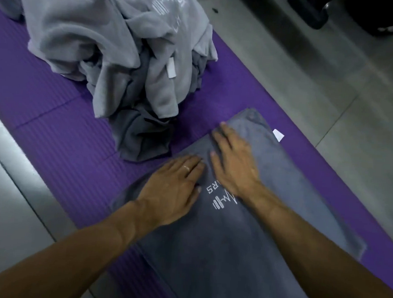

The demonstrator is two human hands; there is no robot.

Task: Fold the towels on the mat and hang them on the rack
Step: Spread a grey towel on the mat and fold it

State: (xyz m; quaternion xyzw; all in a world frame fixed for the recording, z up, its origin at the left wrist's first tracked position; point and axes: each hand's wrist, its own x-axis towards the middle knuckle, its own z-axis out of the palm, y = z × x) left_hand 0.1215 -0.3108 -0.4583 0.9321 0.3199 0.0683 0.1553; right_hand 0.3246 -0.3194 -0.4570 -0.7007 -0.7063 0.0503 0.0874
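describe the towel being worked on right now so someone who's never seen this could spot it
On the purple ribbed foam mat, look nearer the camera than the crumpled heap of grey towels. The dark grey towel lies flat, with the left hand and right hand on it. Only it is smoothed out, white embroidered logo showing.

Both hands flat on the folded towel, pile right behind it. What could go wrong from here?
1. The dark towel reaches the mat edge on the right, its white tag already at the floor line; more smoothing may push it off.
2. The left hand and right hand only press flat, so the fold may spring open when they lift.
3. The pile spills close to the towel's far end; picking it up may snag a loose piece.
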